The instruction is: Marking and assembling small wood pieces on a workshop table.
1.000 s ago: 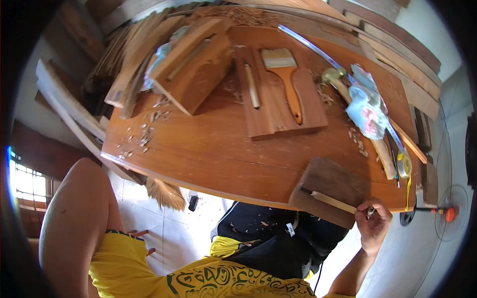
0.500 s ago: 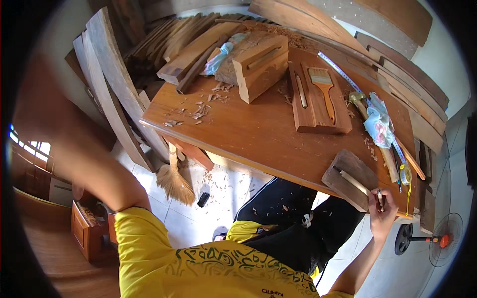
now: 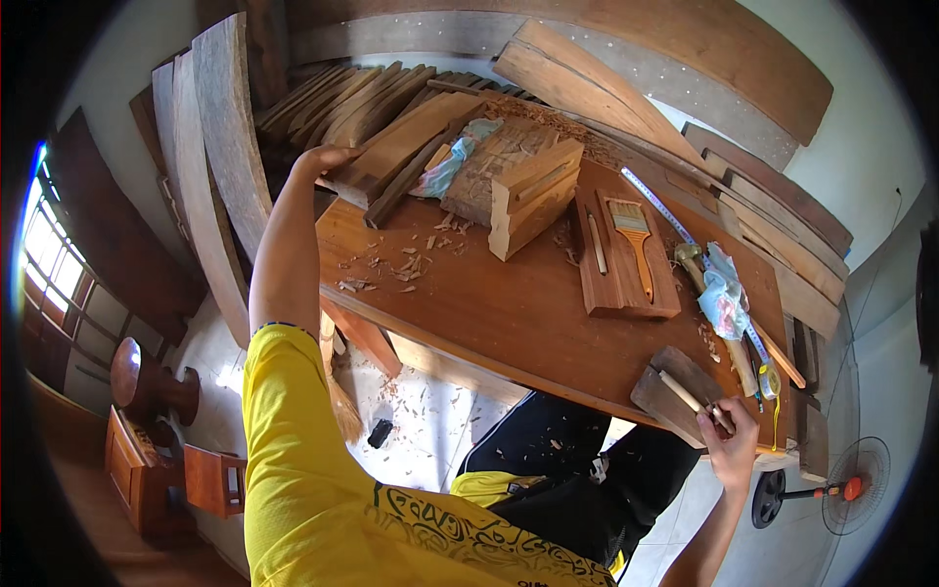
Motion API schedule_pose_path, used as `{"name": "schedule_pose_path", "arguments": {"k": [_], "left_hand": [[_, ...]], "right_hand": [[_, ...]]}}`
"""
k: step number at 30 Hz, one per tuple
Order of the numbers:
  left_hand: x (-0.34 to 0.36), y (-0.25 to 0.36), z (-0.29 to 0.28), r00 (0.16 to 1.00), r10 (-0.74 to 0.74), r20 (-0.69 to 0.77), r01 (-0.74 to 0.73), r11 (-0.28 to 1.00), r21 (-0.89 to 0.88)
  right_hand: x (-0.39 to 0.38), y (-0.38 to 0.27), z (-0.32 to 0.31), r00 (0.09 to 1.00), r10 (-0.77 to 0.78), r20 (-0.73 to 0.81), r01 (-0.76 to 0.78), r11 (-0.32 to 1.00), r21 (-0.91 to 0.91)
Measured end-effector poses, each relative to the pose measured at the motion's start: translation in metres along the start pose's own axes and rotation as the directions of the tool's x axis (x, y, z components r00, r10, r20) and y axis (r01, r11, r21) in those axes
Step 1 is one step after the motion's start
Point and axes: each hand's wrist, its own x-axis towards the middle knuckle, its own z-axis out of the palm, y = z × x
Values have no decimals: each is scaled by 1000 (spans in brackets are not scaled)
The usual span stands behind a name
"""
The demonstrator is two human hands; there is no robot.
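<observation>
My left hand (image 3: pixel 331 160) reaches out to the far left. Its fingers lie stretched over the near edge of a thick wooden plank (image 3: pixel 416 140), and the thumb is hidden. By the table's near right edge my right hand (image 3: pixel 732 442) is closed round a slim tool with a pale round handle (image 3: pixel 680 389); its working end is hard to make out. Under that handle lies a dark flat wooden block (image 3: pixel 657 399), overhanging the table's edge. A wide brush (image 3: pixel 631 227) and a slim pale-handled tool (image 3: pixel 597 245) rest on a reddish grooved board (image 3: pixel 604 293).
On the brown table (image 3: pixel 469 323) a notched wooden block (image 3: pixel 533 210) stands amid shavings. A mallet (image 3: pixel 734 352), a patterned cloth (image 3: pixel 722 293) and a tape measure (image 3: pixel 770 380) lie at the right. Tall boards (image 3: pixel 235 127) lean at the left; a fan (image 3: pixel 854 486) stands at lower right.
My left arm has swung from the left side up to the plank at the far left. The view has turned slightly. My right hand still holds the slim tool over the dark block.
</observation>
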Motion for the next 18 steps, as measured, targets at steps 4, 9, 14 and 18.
{"name": "schedule_pose_path", "arguments": {"k": [4, 9, 14, 18], "left_hand": [[12, -3, 9, 984, 160, 77, -145, 975, -169], [5, 1, 14, 963, 195, -185, -234, 948, -216], [-17, 33, -5, 937, 237, -257, -245, 970, 2], [-38, 51, -16, 826, 314, -468, -219, 944, 246]], "right_hand": [[-1, -5, 0, 998, 69, 2, -69, 997, -42], [-1, -6, 1, 999, 38, 4, -38, 999, -35], [-2, -5, 0, 998, 54, 11, -53, 998, -39], [-4, -3, 0, 999, 41, -2, -41, 999, -19]]}}
